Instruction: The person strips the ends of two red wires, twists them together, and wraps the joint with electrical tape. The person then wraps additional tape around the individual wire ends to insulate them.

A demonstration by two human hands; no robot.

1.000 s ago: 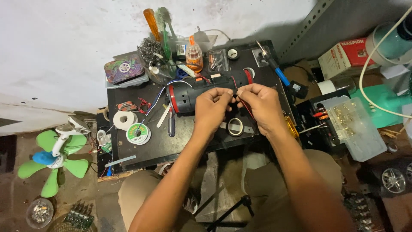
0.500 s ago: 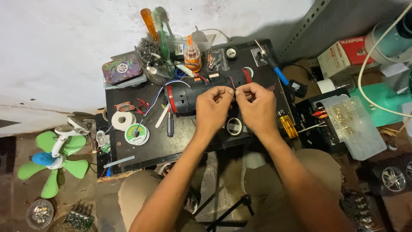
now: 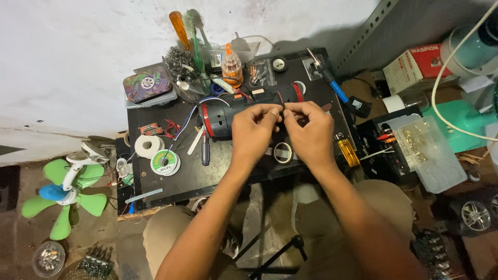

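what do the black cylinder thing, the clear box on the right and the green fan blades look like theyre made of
Black cylinder under the left hand and right hand: probably moulded plastic, matte, with a red ring. Clear box: translucent plastic, its contents show through. Green fan blades: glossy plastic, evenly coloured.

Left hand [image 3: 255,129] and right hand [image 3: 311,129] pinching thin wires [image 3: 283,107], black cylindrical device [image 3: 228,113], dark worktable [image 3: 171,176]

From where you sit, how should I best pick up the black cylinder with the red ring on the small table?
Probably by its bare left half, just right of the red ring. The black cylinder lies on its side, so come from above and close around the round body. The left hand and right hand work on thin wires at its right end, so avoid that end.
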